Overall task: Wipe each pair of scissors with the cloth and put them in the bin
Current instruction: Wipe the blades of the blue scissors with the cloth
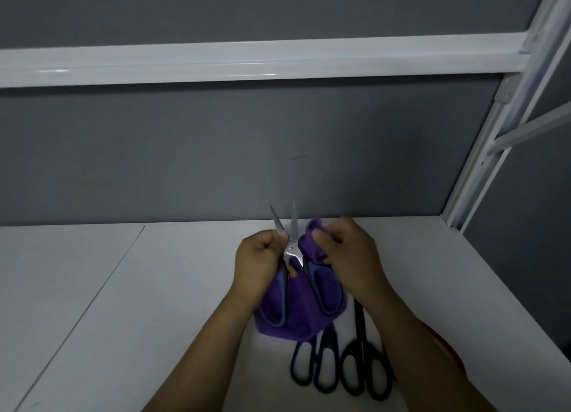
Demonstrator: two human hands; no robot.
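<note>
A pair of scissors (293, 248) with blue-and-black handles is held upright above the white table, blades spread and pointing up. My left hand (258, 262) grips it near the pivot and left handle. My right hand (346, 257) pinches a purple cloth (304, 314) that hangs behind the scissors' handles. Two more pairs lie flat on the table below: one with dark blue handles (313, 367) and an all-black pair (366, 367), partly hidden by my right forearm.
A red object (445, 346) shows at the right edge behind my right forearm; what it is I cannot tell. A grey wall panel (216, 152) backs the white table (123, 303), and a white metal frame post (482, 152) rises at the right.
</note>
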